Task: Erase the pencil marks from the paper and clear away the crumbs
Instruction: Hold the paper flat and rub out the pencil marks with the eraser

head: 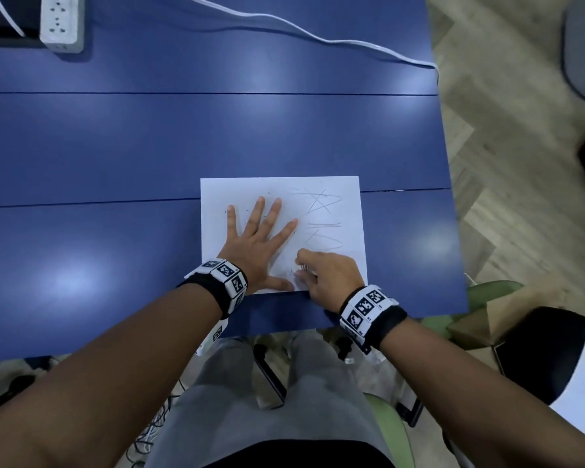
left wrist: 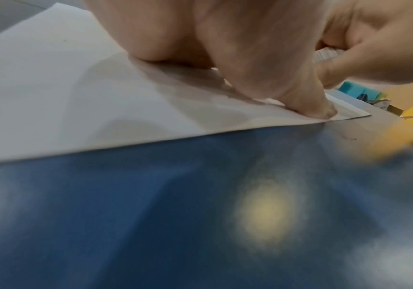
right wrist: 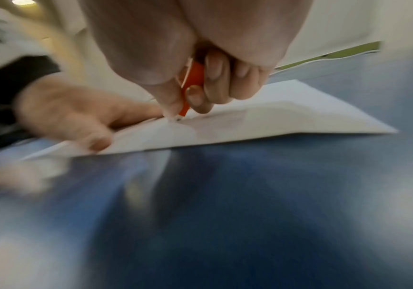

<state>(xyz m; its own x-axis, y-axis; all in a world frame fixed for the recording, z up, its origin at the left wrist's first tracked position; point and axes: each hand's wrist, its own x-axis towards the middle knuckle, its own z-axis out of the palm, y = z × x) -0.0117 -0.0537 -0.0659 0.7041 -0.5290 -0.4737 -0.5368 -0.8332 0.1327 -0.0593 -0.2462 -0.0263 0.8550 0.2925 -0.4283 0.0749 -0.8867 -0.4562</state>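
A white sheet of paper (head: pixel 350 214) lies on the blue table (head: pixel 115 146) near its front right corner. Grey pencil scribbles (head: pixel 321 201) cover its right half, and small dark specks lie by the near edge (head: pixel 290 273). My left hand (head: pixel 255 243) presses flat on the sheet's left half with fingers spread; its thumb (left wrist: pixel 309 105) rests near the paper edge. My right hand (head: pixel 323 275) pinches an eraser in an orange sleeve (right wrist: pixel 193 82), its tip down on the paper (right wrist: pixel 287 117) just right of the left thumb.
A white power strip (head: pixel 61 21) sits at the far left of the table, and a white cable (head: pixel 318 37) runs across the back to the right edge. The table's right edge (head: pixel 455 231) is close to the paper. Below it are a green chair (head: pixel 490 288) and a cardboard box (head: pixel 487 319).
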